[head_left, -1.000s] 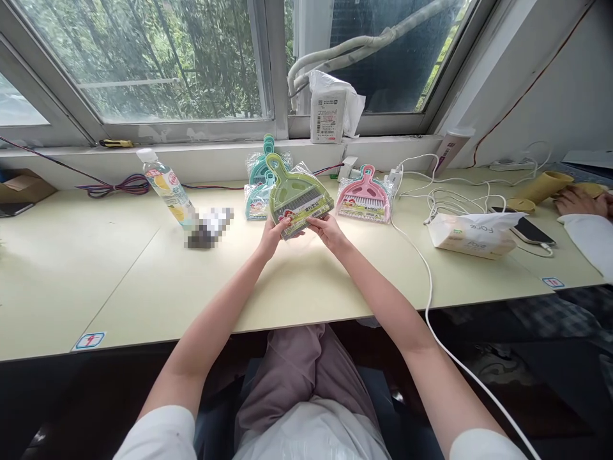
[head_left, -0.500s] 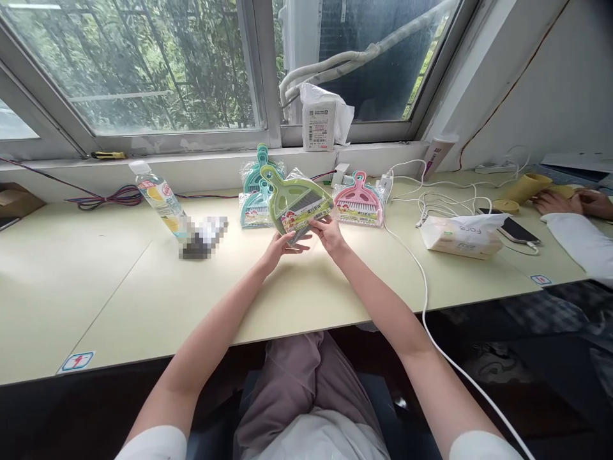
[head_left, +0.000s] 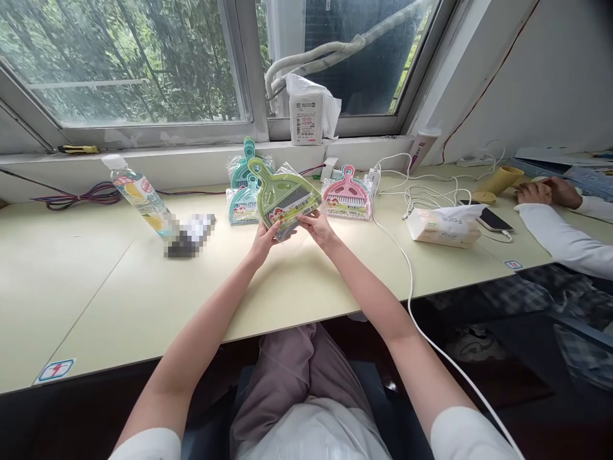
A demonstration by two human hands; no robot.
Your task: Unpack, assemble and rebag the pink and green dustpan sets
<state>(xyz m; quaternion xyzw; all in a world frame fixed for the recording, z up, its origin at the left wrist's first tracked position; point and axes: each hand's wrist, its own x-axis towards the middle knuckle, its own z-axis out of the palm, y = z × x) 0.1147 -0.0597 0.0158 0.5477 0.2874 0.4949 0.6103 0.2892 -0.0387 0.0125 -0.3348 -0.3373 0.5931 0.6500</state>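
Between my two hands I hold a green dustpan and brush set (head_left: 282, 195) in clear wrap, tilted, its handle up and to the left. My left hand (head_left: 264, 241) grips its lower left edge, with the thumb on the front. My right hand (head_left: 317, 227) pinches the lower right edge by the printed label. Behind it, a teal dustpan set (head_left: 244, 206) is partly hidden, and another teal set (head_left: 248, 153) stands farther back. To the right, a wrapped pink dustpan set (head_left: 348, 197) leans near the wall.
A tilted drink bottle (head_left: 141, 198) stands at left beside a blurred-out item (head_left: 190, 236). At right are a tissue pack (head_left: 445, 227), a phone (head_left: 488, 217) and tangled white cables (head_left: 433, 191). A co-worker's hands (head_left: 536, 191) rest by a yellow roll (head_left: 505, 181). A cable crosses the table edge.
The view has shifted slightly, so everything sits farther left. My left hand's fingers, spread before, have closed on the green set's lower edge. My right hand keeps its hold.
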